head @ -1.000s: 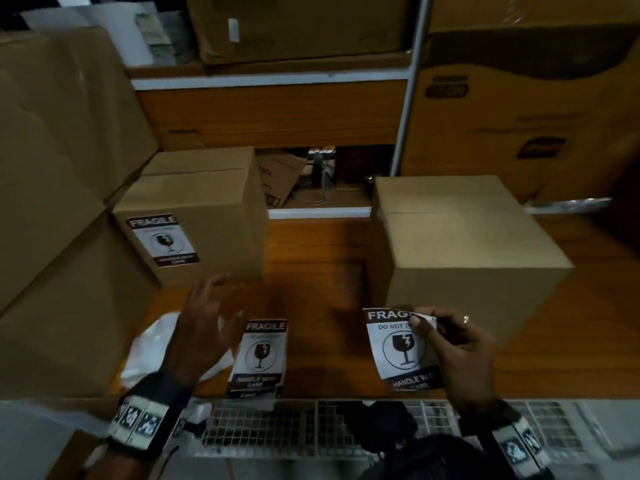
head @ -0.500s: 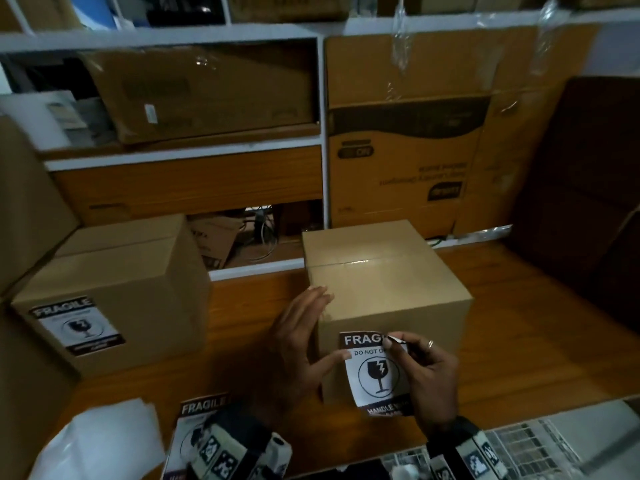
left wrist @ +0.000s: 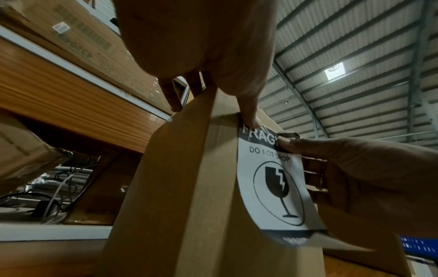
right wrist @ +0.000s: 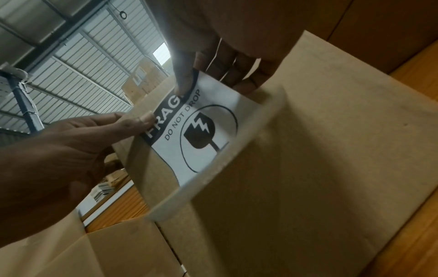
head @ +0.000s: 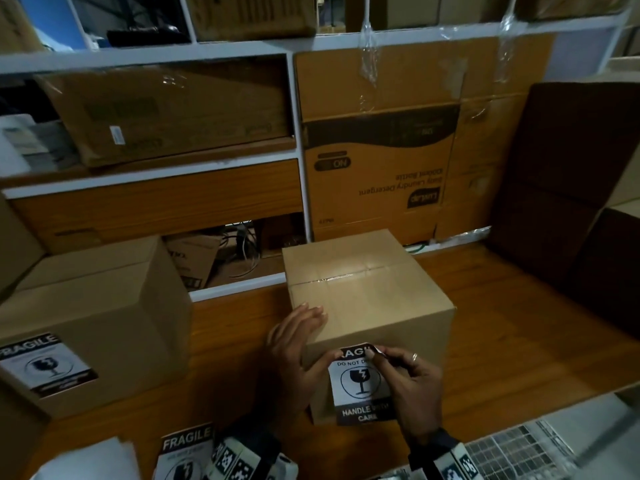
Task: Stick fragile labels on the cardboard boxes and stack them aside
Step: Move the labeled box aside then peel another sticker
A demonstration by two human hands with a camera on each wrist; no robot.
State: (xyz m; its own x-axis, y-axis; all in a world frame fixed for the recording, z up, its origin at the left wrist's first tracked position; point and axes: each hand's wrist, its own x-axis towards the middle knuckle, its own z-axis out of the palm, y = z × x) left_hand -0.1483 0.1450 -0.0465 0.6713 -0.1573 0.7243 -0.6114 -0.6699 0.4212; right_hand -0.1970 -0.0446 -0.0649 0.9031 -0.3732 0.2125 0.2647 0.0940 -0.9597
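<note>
A sealed cardboard box [head: 367, 299] stands mid-table. A black-and-white fragile label [head: 358, 382] hangs against its front face, the lower part curling loose. My left hand [head: 311, 336] lies over the box's front-left top edge with straight fingers, and its thumb [left wrist: 249, 116] presses the label's top-left corner. My right hand [head: 375, 355] pinches the label's top-right corner [right wrist: 184, 88], where a bit of backing is folded back. A second box [head: 104, 317] at the left carries a stuck fragile label [head: 45, 363].
A loose fragile label [head: 185, 452] and white sheets [head: 86, 459] lie at the table's near left edge. Shelves with large cartons [head: 381, 161] rise behind. Dark cardboard [head: 568, 188] stands at the right. A wire grid [head: 512, 452] sits at the near right.
My right hand carried the label from above the table to the box's front face. My left hand left the table's near left and came onto the box, thumb on the label's corner.
</note>
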